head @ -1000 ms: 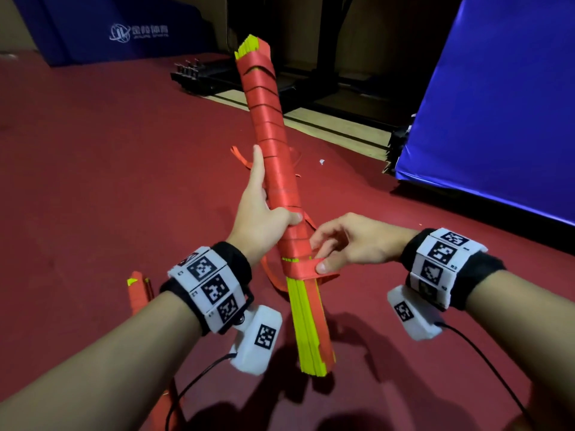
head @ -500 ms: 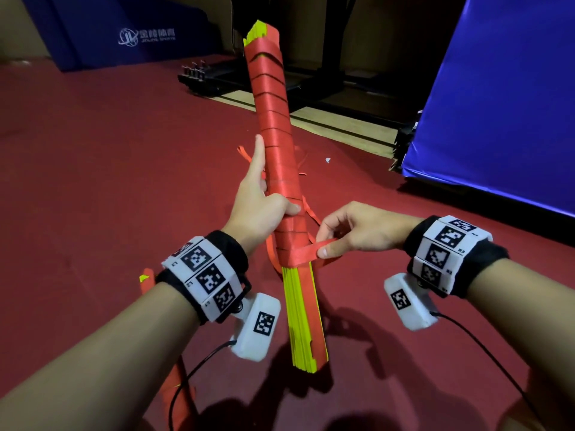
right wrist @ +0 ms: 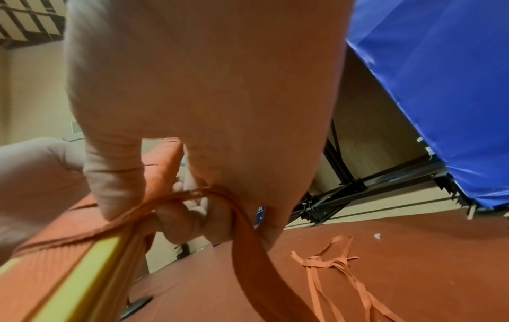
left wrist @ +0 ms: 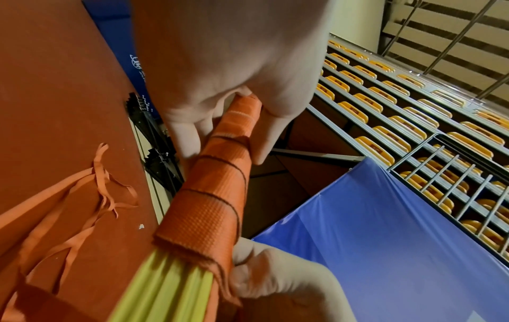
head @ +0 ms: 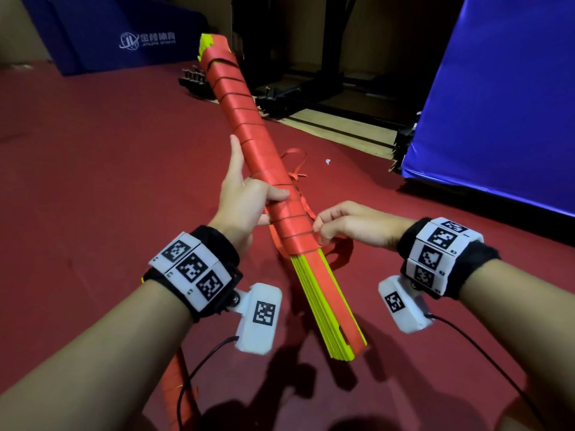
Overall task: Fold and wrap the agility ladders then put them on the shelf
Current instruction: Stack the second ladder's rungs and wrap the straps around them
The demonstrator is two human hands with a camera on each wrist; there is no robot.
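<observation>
The agility ladder (head: 249, 119) is a long bundle of yellow rungs (head: 323, 303) wound in red strap, held slanting above the floor with its top far left. My left hand (head: 249, 200) grips its middle, index finger straight along it. My right hand (head: 348, 227) pinches the red strap (head: 339, 253) against the lower edge of the wrap. The left wrist view shows the wrapped bundle (left wrist: 217, 196) between my left hand (left wrist: 228, 76) and right hand (left wrist: 275, 272). In the right wrist view the strap (right wrist: 248, 228) runs from my right hand (right wrist: 206, 109) downward.
Loose red strap (head: 295, 163) lies on the red floor behind the bundle. A blue mat (head: 497, 104) stands at the right, another (head: 124, 35) at the back left, with black metal frames (head: 295, 94) between. Another ladder (head: 180, 368) lies under my left arm.
The bundle has tilted, its top leaning left and its yellow end swinging right. My right hand has drawn the strap in tight against the lower edge of the wrap.
</observation>
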